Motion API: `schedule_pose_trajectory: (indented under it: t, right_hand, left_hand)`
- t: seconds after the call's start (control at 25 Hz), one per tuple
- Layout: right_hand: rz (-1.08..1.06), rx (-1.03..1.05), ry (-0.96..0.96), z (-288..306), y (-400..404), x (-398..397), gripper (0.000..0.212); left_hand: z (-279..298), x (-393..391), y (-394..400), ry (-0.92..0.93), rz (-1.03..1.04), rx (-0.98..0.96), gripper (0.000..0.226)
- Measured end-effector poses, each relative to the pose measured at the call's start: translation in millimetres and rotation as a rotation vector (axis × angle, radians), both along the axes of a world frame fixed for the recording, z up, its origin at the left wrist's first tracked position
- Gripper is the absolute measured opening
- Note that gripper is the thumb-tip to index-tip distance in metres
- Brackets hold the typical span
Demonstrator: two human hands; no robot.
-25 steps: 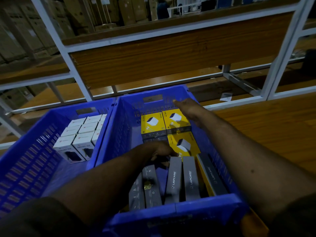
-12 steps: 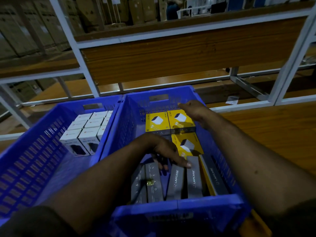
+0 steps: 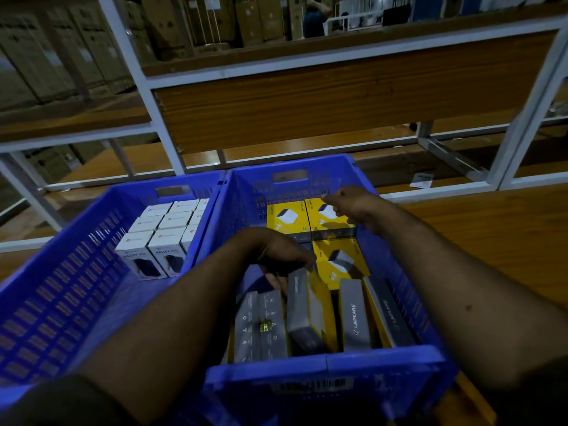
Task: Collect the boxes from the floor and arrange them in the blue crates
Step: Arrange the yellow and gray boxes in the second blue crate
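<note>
Two blue crates stand side by side. The right crate (image 3: 322,373) holds yellow boxes (image 3: 341,262) at the back and grey Lapcare boxes (image 3: 355,315) standing on edge at the front. My left hand (image 3: 276,253) reaches into its middle and grips the top end of one grey box (image 3: 302,312), which is tilted up above its neighbours. My right hand (image 3: 353,204) hovers over the far yellow boxes near the crate's right wall, fingers loosely curled, holding nothing. The left crate (image 3: 61,302) holds white boxes (image 3: 166,232) in rows at its back.
A white metal rack (image 3: 159,118) with wooden shelves rises just behind the crates. A wooden surface (image 3: 491,235) extends to the right, with a small paper slip (image 3: 422,180) on it. Stacked cardboard cartons (image 3: 46,56) fill the background, and a person (image 3: 313,16) stands far off.
My left hand has closed on one grey box and lifted and tilted it out of the row. My right hand stays over the far yellow boxes.
</note>
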State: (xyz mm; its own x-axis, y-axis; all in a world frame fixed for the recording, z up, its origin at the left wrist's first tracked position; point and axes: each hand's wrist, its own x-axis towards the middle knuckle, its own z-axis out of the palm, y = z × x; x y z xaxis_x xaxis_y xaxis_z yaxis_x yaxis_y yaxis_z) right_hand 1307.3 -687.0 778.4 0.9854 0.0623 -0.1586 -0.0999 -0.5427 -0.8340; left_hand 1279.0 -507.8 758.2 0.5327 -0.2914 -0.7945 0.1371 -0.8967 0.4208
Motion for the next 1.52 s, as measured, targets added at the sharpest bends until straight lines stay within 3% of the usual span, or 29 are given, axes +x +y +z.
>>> schedule_pose_trajectory:
  t: [0.08,0.2,0.36,0.56,0.68,0.76,0.92,1.12,1.24,1.32,1.44,1.52]
  right_hand:
    - [0.02,0.017,0.038,-3,0,2,0.029]
    - [0.069,0.027,0.113,-5,4,1,0.041]
    - [0.14,0.064,0.233,-8,6,0,0.046]
    - [0.188,0.359,0.306,-1,2,-7,0.036]
    - [0.187,0.394,0.219,-1,-1,-4,0.033]
    - [0.158,0.343,0.095,-3,-1,0,0.032]
    - [0.16,0.386,-0.104,1,2,1,0.045]
    - [0.264,0.389,-0.279,-2,6,1,0.042]
    - [0.312,0.32,-0.316,-4,10,2,0.043]
    - [0.29,0.381,-0.277,-3,12,3,0.044]
    - [0.076,0.593,-0.082,2,11,2,0.033]
    - [0.009,0.61,0.035,4,9,0,0.018]
  left_hand:
    - [10,5,9,-0.093,0.14,-0.11,0.036]
    - [21,15,27,-0.272,0.331,-0.286,0.022]
    - [19,20,40,-0.348,0.459,-0.425,0.021]
    - [25,22,37,-0.469,0.662,-0.623,0.032]
    - [22,30,41,-0.409,0.76,-0.682,0.044]
    - [21,32,44,-0.362,0.799,-0.603,0.071]
    - [21,29,50,-0.1,0.838,-0.56,0.101]
    - [23,33,59,-0.084,0.939,-0.718,0.077]
    - [28,25,56,-0.11,0.858,-0.719,0.04]
    - [30,23,53,-0.146,0.879,-0.746,0.022]
    - [29,29,55,-0.171,0.924,-0.868,0.012]
    - [24,34,58,-0.206,0.93,-0.879,0.032]
